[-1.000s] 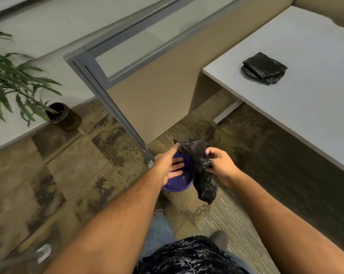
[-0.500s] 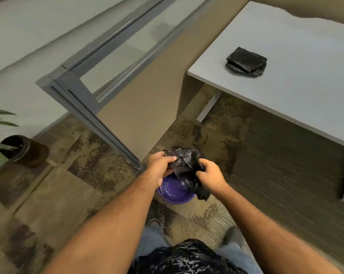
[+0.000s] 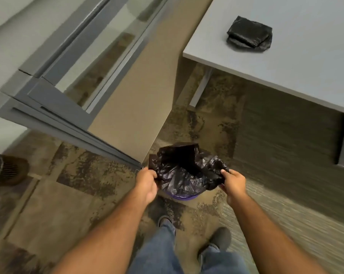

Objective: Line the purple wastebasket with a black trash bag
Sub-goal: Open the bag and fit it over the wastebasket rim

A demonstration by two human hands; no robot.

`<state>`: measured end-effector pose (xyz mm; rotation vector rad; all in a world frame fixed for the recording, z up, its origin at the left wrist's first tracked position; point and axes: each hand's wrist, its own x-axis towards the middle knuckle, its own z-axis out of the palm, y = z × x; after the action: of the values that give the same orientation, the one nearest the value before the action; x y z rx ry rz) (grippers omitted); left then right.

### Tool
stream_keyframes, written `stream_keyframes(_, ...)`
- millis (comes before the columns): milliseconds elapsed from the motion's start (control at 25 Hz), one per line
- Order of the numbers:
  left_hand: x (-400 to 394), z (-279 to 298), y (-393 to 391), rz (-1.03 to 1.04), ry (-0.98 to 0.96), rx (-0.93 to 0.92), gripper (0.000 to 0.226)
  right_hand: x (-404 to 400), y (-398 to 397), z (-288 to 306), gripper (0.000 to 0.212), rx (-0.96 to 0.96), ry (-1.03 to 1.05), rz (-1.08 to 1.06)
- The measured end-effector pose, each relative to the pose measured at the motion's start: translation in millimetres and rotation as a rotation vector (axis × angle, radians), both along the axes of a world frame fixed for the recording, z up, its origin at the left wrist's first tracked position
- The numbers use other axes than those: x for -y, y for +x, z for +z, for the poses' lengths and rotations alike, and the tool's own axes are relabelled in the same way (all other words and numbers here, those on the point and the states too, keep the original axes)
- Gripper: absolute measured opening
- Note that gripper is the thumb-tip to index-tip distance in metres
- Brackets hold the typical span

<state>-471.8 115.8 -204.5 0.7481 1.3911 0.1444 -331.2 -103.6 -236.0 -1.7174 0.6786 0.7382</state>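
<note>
Head view, looking down: crinkled, glossy black trash bag point(image 3: 185, 171), thin film creased all over, spread open and draped across the mouth of the purple wastebasket point(image 3: 184, 197), of which only a curved sliver of smooth rim peeks out below the plastic on the near side. Dark hollow at the bag's centre, far edge standing up in a stiff, squarish flap. Left hand point(image 3: 146, 184) at the bag's left margin, fingers curled and pinched shut on the film (thumb on top, fingertips tucked out of sight beneath). Right hand point(image 3: 233, 183) at the opposite margin, thumb pressed down against bunched plastic, remaining fingers folded under it; bag stretched between the two grips. Wastebasket on mottled brown and tan carpet point(image 3: 84, 194), low-pile, blotchy in pattern, just beside the foot of a tan partition panel point(image 3: 135, 107) with grey metal framing and a glass upper section. Up right, flat matte grey desk point(image 3: 297, 62) with a squarish folded wad of black bags point(image 3: 249, 34) resting on it, well apart from the hands. Bottom of view: blue denim legs and dark shoes point(image 3: 220, 237).
</note>
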Motion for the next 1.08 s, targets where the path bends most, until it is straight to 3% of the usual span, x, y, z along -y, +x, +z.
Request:
stream_keyframes(80, 6.3, -19.9, -6.4, -0.018, -0.007, -0.09, 0.036, 9.7, 0.1, -33.3, 0.024, -0.182, 0.065, -0.061)
stream_keyframes(200, 15.9, -58.9, -11.6, -0.029, -0.086, -0.045, 0.023, 16.8, 5.8, -79.5, 0.048, -0.391, 0.204, -0.199)
stream_keyframes(360, 28.4, -128.8, -13.8, -0.102, 0.054, -0.051, 0.021, 13.4, 8.9, -129.1, 0.033, -0.325, 0.195, -0.221)
stream_keyframes(480, 30.4, -194.4, -15.9, -0.071, 0.061, -0.089, 0.023, 11.7, 7.5, -169.9, 0.011, -0.059, 0.075, 0.05)
stream_keyframes(560, 25.7, -238.2, -21.4, -0.05, 0.049, -0.099, 0.023, 15.5, 6.9, -195.1, 0.022, 0.078, 0.06, 0.307)
stream_keyframes(680, 12.0, -288.0, -22.9, -0.029, 0.017, -0.126, 0.029, 25.2, 14.1, -233.6, 0.039, 0.115, 0.144, 0.664)
stream_keyframes(800, -4.1, -327.6, -13.2, -0.035, -0.003, -0.161, 0.023, 26.9, 18.9, -283.6, 0.063, 0.228, 0.041, 0.972)
stream_keyframes(920, -17.6, -355.8, -2.6, -0.009, -0.007, -0.185, 0.027, 14.0, 18.1, -319.9, 0.043, 0.277, -0.036, 0.814)
stream_keyframes(1000, -27.6, -365.3, 4.7, 0.061, -0.082, -0.085, 0.036, 7.5, 21.6, -336.9, 0.023, 0.252, -0.129, 0.618)
stream_keyframes(1080, -36.1, -372.3, 10.8, 0.125, -0.174, 0.023, 0.045, 5.7, 25.7, -348.2, 0.021, 0.163, -0.152, 0.478)
